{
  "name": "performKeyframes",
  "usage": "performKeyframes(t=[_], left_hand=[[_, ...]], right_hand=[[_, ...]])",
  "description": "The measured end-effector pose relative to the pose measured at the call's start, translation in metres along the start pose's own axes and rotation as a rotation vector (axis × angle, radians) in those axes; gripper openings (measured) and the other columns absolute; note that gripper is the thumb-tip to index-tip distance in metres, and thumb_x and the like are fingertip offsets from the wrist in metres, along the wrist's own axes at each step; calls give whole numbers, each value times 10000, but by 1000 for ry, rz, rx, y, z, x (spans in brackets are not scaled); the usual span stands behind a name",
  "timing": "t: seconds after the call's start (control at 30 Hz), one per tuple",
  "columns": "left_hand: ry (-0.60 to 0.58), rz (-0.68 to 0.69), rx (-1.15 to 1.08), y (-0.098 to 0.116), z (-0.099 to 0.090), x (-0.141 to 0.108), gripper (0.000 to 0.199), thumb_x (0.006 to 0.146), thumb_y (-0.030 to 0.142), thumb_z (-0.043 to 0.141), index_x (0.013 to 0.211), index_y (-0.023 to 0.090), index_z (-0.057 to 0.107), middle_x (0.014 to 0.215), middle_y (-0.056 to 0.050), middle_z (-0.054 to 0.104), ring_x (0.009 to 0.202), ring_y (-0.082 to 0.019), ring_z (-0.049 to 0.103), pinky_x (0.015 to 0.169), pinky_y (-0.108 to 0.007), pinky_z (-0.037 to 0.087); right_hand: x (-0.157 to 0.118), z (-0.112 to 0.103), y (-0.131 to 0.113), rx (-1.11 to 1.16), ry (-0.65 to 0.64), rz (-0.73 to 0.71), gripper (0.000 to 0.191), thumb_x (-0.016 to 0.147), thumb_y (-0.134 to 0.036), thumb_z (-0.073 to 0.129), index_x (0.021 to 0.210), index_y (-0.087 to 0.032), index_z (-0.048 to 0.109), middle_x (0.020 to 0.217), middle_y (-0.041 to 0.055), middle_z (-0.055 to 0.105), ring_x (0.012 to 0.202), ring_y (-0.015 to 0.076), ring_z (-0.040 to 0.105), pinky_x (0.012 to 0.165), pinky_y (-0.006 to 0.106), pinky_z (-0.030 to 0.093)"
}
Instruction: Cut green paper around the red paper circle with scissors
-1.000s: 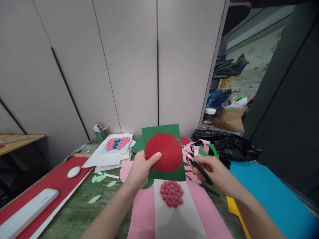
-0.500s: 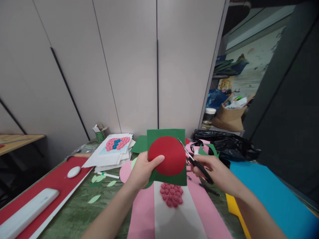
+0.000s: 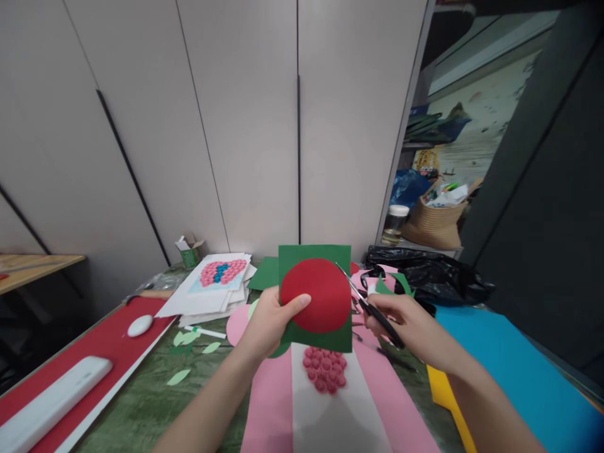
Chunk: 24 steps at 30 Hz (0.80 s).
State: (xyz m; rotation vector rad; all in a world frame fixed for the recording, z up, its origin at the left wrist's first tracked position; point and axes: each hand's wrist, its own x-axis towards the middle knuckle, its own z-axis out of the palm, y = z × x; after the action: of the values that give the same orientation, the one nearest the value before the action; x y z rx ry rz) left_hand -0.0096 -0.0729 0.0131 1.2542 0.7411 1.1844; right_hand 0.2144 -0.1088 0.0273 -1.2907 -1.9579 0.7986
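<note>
In the head view my left hand [image 3: 270, 319] pinches a red paper circle [image 3: 325, 286] together with the green paper square [image 3: 314, 251] behind it, thumb on the red face. My right hand [image 3: 401, 318] is closed round the black handles of a pair of scissors [image 3: 384, 324]. Their blades lie at the right edge of the circle, over the green square. Whether the blades are parted I cannot tell. Below the held papers, a cluster of pink paper rosettes [image 3: 324, 371] sits on a white sheet [image 3: 337, 421] over pink paper [image 3: 271, 409].
To the left are a stack of white sheets [image 3: 202, 302], light green paper leaves [image 3: 179, 377], a red sheet [image 3: 108, 340] and a long white device [image 3: 56, 402]. Blue paper [image 3: 514, 371] and yellow paper [image 3: 441, 387] lie right, a black plastic bag [image 3: 429, 277] behind.
Both hands stay almost in the same place. The scissors and the held papers have shifted only very slightly.
</note>
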Motion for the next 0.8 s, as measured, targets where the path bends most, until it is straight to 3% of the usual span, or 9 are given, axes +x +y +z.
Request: performKeyframes(t=[0.3,0.8], left_hand=[[-1,-7,28,1,0,-1,338,702,294,654,1000,135,652,981,-122,684,944,-263,614,831,-375,470],[-31,-16,107,1,-3,-1,294,713,328,636,934,134,649,947,-116,688,856,-268,629,726,-360,491]], right_hand=[[-2,-5,-1,-56,0,-28,305,820,-349,464,567,-179,460,553,-16,480,526,112,409,485,232,278],[-6,-14,0,-93,-46,1,296,828,-302,455,561,-178,423,555,-24,470,530,108,357,494,238,259]])
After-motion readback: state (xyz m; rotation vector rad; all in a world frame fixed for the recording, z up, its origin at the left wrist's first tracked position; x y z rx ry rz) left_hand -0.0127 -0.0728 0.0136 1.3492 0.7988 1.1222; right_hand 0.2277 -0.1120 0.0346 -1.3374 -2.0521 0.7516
